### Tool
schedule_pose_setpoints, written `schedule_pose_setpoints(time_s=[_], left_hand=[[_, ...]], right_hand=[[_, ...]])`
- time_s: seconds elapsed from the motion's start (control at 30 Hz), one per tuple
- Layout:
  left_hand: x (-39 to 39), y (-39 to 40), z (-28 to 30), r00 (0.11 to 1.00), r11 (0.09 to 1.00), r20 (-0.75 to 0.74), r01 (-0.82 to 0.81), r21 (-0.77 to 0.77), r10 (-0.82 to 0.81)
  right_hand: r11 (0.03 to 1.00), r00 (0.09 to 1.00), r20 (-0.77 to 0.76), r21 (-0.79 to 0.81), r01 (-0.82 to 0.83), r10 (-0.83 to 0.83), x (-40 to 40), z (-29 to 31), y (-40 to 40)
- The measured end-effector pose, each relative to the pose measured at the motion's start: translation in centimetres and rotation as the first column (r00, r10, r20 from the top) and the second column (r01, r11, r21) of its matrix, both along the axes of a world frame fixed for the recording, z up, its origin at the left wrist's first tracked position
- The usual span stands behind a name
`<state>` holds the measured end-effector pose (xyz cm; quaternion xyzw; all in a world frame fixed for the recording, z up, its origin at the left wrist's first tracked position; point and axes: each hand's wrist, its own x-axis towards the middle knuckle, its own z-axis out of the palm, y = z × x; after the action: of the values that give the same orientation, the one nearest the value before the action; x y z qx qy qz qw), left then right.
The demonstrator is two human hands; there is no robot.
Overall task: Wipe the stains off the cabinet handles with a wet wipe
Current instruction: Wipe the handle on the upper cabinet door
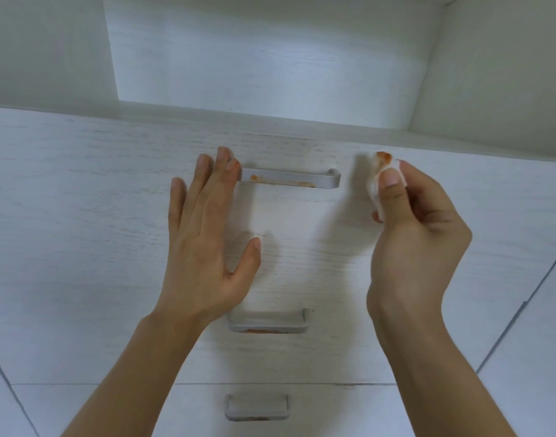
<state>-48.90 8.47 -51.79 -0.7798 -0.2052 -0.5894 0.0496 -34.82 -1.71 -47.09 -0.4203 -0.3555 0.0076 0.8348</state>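
Currently I see the right hand (418, 234) pinching the folded wet wipe (380, 178), orange-stained at its tip, just right of the top handle (290, 178) and apart from it. Left hand (207, 244) lies flat, fingers straight, fingertips (231, 164) covering that handle's left end. Orange stains remain along its bar. Below it sit the middle handle (268, 323) and the bottom handle (257, 408).

Hidden and cut-off parts

The left hand (207, 234) covers the top handle's (290, 178) left end; its wrist hides the middle handle's (268, 323) left end. The wet wipe (382, 178) is mostly hidden, perhaps folded, behind the right hand's (418, 234) thumb.
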Motion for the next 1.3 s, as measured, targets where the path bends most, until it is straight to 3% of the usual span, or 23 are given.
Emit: schedule_pose_setpoints(time_s=[0.33,0.6,0.77,1.0,1.2,1.3], left_hand=[[-0.1,0.1,-0.1,1.0,1.0,-0.004,0.002,0.007,-0.002],[-1.0,0.4,0.1,0.994,0.994,-0.073,-0.074,0.086,0.08],[-1.9,1.2,0.3,0.966,0.968,-0.079,-0.239,0.078,0.245],[-2.0,1.4,0.2,0.955,0.963,-0.136,-0.253,0.088,0.263],[-1.8,1.4,0.1,0.953,0.96,-0.129,-0.264,0.094,0.275],[-1.7,1.4,0.1,0.954,0.961,-0.123,-0.262,0.093,0.272]], right_hand=[[0.997,0.992,0.118,-0.056,0.045,-0.038,-1.6,-0.7,1.4],[1.0,0.997,0.082,0.004,-0.009,0.009,-1.1,-0.6,0.3],[0.998,0.974,0.219,0.01,0.059,-0.06,-2.0,-0.4,0.5],[0.96,0.865,0.426,0.026,0.28,-0.263,-2.3,-1.5,1.5],[0.941,0.832,0.45,0.07,0.33,-0.325,-2.2,-1.8,1.9],[0.959,0.876,0.391,0.095,0.267,-0.283,-2.4,-1.7,1.9]])
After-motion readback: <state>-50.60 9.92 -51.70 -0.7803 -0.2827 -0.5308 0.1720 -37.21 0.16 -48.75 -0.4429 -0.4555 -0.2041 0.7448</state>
